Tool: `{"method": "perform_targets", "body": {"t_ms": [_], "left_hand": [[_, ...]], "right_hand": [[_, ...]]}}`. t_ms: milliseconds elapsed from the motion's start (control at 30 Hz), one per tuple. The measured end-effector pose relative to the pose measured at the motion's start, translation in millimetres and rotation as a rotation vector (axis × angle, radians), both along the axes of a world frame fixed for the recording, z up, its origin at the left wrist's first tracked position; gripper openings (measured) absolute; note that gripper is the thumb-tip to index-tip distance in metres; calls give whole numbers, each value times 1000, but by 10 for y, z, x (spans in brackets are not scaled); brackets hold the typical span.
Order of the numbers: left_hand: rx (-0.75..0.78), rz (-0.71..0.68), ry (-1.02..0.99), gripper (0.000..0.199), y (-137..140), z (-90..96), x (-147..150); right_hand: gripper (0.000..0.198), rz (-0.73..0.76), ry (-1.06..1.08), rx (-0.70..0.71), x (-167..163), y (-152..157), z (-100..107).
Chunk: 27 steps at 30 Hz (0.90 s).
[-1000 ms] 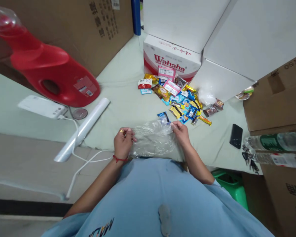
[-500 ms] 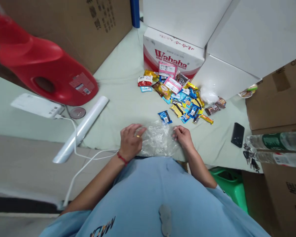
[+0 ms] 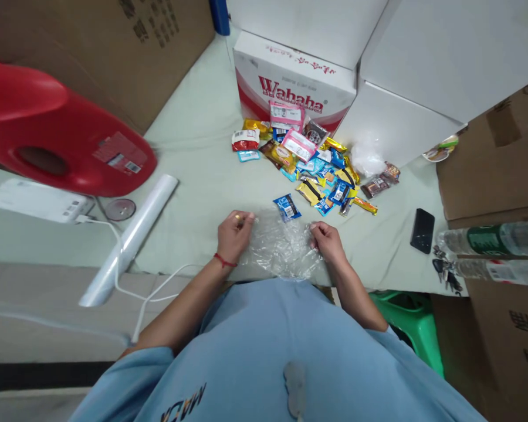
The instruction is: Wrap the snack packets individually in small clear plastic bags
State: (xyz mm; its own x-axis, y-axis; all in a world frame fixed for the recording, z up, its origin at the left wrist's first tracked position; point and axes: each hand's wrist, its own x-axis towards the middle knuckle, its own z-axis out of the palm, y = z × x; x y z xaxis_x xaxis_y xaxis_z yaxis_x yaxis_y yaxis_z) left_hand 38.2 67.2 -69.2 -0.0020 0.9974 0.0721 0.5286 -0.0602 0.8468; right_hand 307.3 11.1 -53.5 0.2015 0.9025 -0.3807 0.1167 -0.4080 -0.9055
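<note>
A crinkled clear plastic bag [image 3: 286, 249] lies spread at the table's front edge, between my hands. My left hand [image 3: 236, 235], with a ring and a red bracelet, pinches the bag's upper left corner. On the other side, my right hand [image 3: 328, 240] has its fingers closed on the bag's right edge. Just beyond the bag is a single blue snack packet [image 3: 287, 207]. Farther back lies a loose heap of small wrapped snacks, among them a pink packet [image 3: 299, 145], a yellow packet [image 3: 310, 192] and a brown packet [image 3: 375, 187].
A Wahaba carton [image 3: 294, 82] stands behind the heap. To the left are a red jug [image 3: 79, 140], a plastic film roll [image 3: 129, 240] and a white power bank [image 3: 37, 199] with its cable. A phone [image 3: 422, 231], keys [image 3: 446, 272] and bottles [image 3: 488, 239] lie right.
My left hand has moved from lying spread over the bag's left side to pinching its corner. My right hand keeps its hold. The view has shifted slightly.
</note>
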Motion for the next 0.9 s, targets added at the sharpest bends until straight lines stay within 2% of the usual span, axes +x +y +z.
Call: {"method": "perform_targets", "body": {"t_ms": [67,167,233,333,400,467,533,600,767,900], "left_hand": [[-94,121,-43,36,107,-26,-39],[-128,179,-14,39,222,-33,-91],[-95,229,21,35,228,-13,-112],[52,285,114,34,126,35,-129],[168,186,224,29,24,51,-143],[235,-58,324,18,-68,45,-159],[230,-344,404,20,-145,38,-168],[165,-482,482,27,-216,65,-155],[-143,-377,703,38,-345,347,-11],[-275,-425,815,43,-358,611,88]], "right_hand": [[42,-16,39,-6,18,8,4],[50,-64,87,-14,27,35,-11],[54,-88,97,-15,26,58,-31],[57,-72,120,-51,21,93,-49],[58,-44,130,-97,19,116,-37],[58,-16,129,-136,20,137,-9],[57,16,129,-152,27,152,21],[55,47,127,-148,37,157,43],[47,104,101,-136,55,132,49],[42,178,67,-90,63,102,28]]}}
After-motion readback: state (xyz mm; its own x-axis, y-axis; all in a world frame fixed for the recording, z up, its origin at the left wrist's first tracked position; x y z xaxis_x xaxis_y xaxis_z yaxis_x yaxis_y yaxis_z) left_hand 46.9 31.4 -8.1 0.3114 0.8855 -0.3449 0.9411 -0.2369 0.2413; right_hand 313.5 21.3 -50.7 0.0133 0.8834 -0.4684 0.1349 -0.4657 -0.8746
